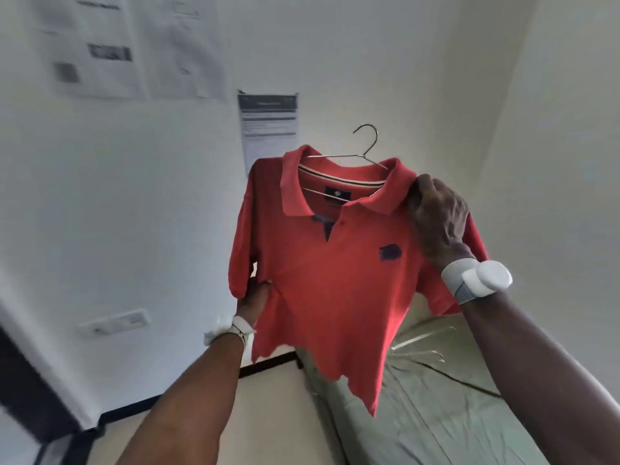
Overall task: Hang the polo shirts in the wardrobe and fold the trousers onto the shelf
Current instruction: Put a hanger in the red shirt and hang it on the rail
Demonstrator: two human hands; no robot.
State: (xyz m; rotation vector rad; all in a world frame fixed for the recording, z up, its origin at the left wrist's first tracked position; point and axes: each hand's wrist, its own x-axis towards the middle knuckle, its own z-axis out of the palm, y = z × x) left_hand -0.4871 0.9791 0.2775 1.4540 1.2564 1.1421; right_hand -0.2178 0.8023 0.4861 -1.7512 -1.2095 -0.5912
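A red polo shirt (328,290) with a dark chest logo hangs in the air on a thin metal wire hanger (365,146), whose hook sticks up above the collar. My right hand (436,216) grips the shirt's shoulder beside the collar, fingers curled over the fabric and hanger end. My left hand (253,293) holds the shirt's side under the left sleeve; its fingers are partly hidden behind the cloth. No wardrobe or trousers are in view.
A bed with a pale green sheet (429,404) lies at the lower right, with more wire hangers (422,347) on it. White walls carry taped papers (268,122) and a socket strip (114,322). A dark frame (30,391) stands at the lower left.
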